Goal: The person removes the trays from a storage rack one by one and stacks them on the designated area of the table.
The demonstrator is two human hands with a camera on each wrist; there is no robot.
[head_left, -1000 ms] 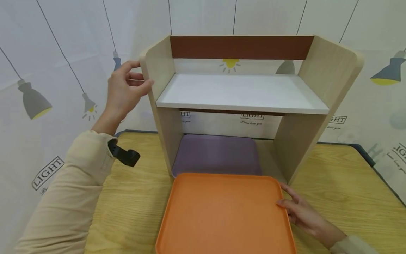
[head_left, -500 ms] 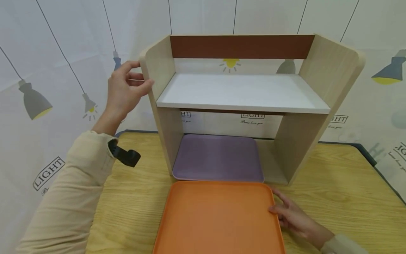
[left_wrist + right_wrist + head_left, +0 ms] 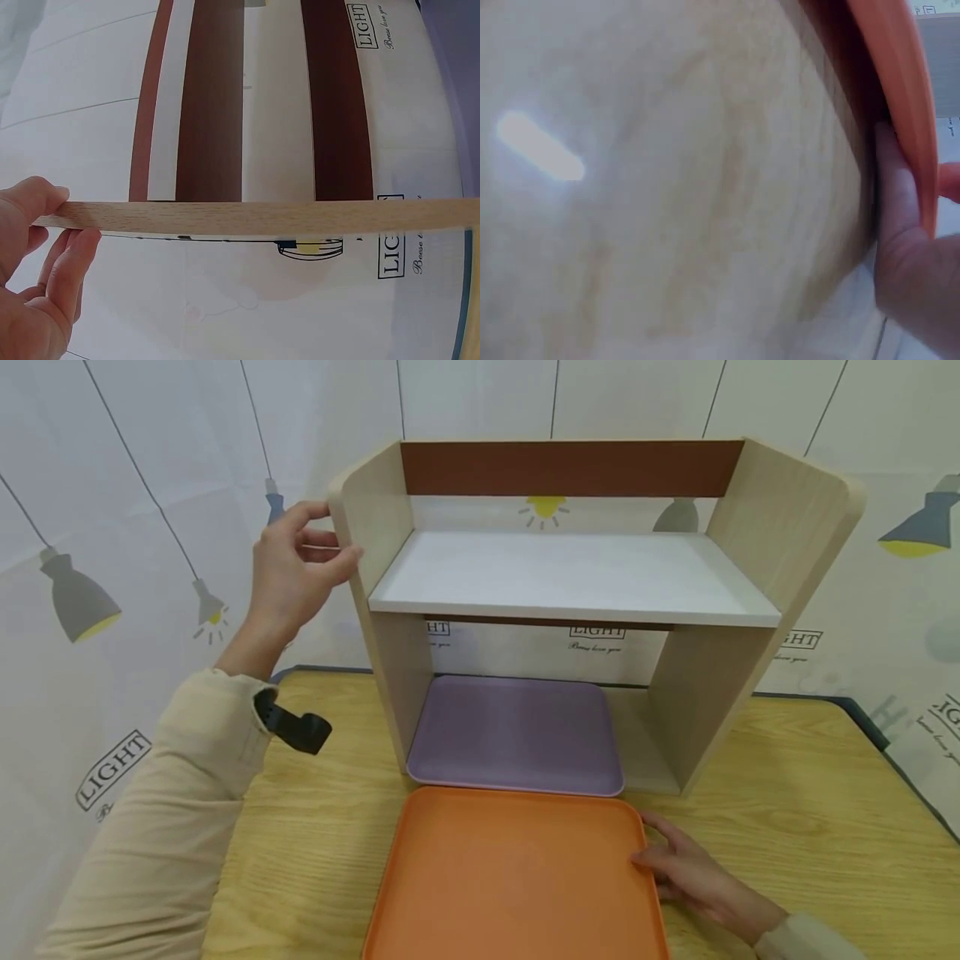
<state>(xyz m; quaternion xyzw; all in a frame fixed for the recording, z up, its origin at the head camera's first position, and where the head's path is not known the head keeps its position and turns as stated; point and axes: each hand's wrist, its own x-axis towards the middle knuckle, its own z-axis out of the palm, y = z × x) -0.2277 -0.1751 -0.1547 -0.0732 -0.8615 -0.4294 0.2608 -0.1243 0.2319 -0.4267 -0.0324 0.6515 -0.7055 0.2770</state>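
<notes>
A small two-tier shelf unit (image 3: 577,614) with pale wood sides and a white upper board stands on the table. My left hand (image 3: 288,572) pinches the upper front edge of its left side panel (image 3: 262,216), thumb on one face and fingers on the other. A purple tray (image 3: 517,735) lies on the bottom board of the shelf, toward the left. In front of it is an orange tray (image 3: 517,877), its near edge cut off by the frame. My right hand (image 3: 697,881) grips the orange tray's right rim, with the thumb on top and fingers beneath.
The wood-grain table (image 3: 817,802) extends on both sides of the shelf unit and has a dark edge. Behind stands a white wall covering (image 3: 480,402) printed with lamps and lettering. A black strap device (image 3: 300,727) sits on my left wrist.
The orange tray has come toward me and slightly left in my right hand, uncovering the purple tray's front edge. My left hand keeps its hold on the side panel.
</notes>
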